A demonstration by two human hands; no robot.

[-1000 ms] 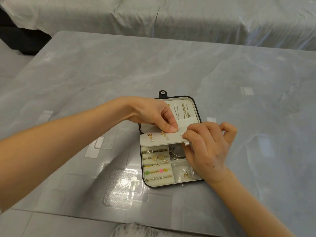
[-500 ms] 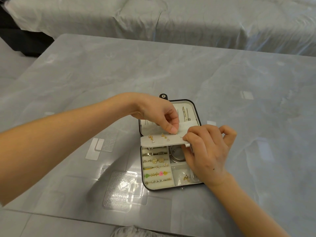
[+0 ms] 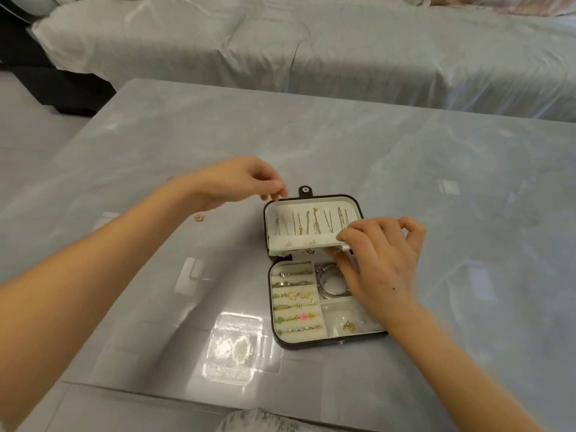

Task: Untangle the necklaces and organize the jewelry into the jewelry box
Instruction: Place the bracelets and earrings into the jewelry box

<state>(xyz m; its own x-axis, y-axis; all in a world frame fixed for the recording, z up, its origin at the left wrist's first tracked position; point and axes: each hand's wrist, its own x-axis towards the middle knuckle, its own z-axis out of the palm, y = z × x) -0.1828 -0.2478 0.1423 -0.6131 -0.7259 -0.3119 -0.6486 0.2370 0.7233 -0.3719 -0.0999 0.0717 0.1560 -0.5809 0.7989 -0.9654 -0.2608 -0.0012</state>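
On the table [image 3: 452, 219]: light box, limp chains

Mid-table, the jewelry box [image 3: 330, 340] lies open, necklaces [image 3: 314, 224] hanging in its lid. Right hand [image 3: 383, 269] pinches the white flap [image 3: 299, 244] by its corner; left hand [image 3: 230, 182] hovers, fingers loosely curled, seemingly empty. Chains likely light, snag-prone: lift by the clasp.

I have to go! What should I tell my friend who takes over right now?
Left hand: loosely curled beside the lid, nothing seen in it.
Right hand: pinches the white flap at its right end.
Jewelry box: open on the table.
Done: necklaces hang side by side in the lid, rings are slotted in the box.
Left to do: a small gold piece lies on the table outside the box; probably store it.
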